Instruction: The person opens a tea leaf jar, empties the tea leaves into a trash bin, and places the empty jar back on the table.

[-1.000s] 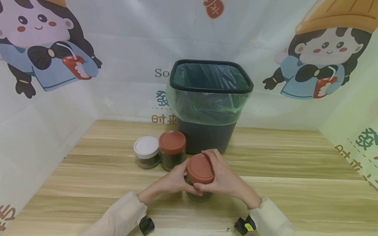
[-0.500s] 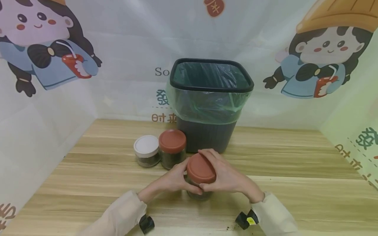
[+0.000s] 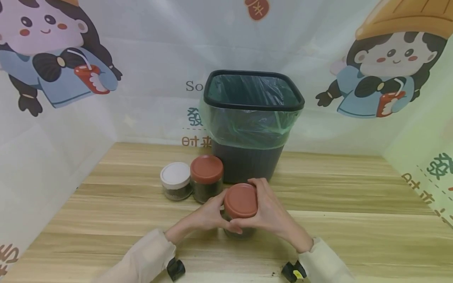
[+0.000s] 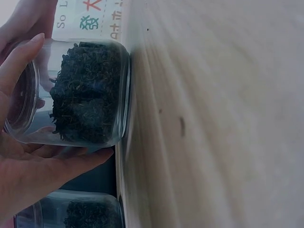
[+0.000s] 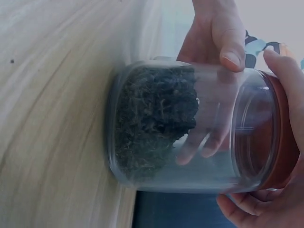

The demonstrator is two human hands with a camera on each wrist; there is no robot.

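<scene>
A clear jar (image 5: 156, 123), partly filled with dark dried leaves that look like tea, stands on the table. Its round reddish-brown lid (image 3: 240, 200) is on top. My left hand (image 3: 212, 212) holds the jar's glass body, fingers around the far side and thumb across the near side, as the left wrist view shows. My right hand (image 3: 274, 210) grips the lid's rim from the right, thumb in front and fingers behind. Both thumbs come close together at the front of the jar.
Behind to the left stand another jar with a reddish-brown lid (image 3: 207, 169) and a shorter jar with a white lid (image 3: 175, 175). A dark trash bin (image 3: 247, 165) with a green liner stands at the back. Small dark specks lie on the wooden table (image 3: 354, 236).
My right hand turned one way around the lid, then swung back to the right, its fingertips now farther round the far right rim. The left hand and jar have stayed in place.
</scene>
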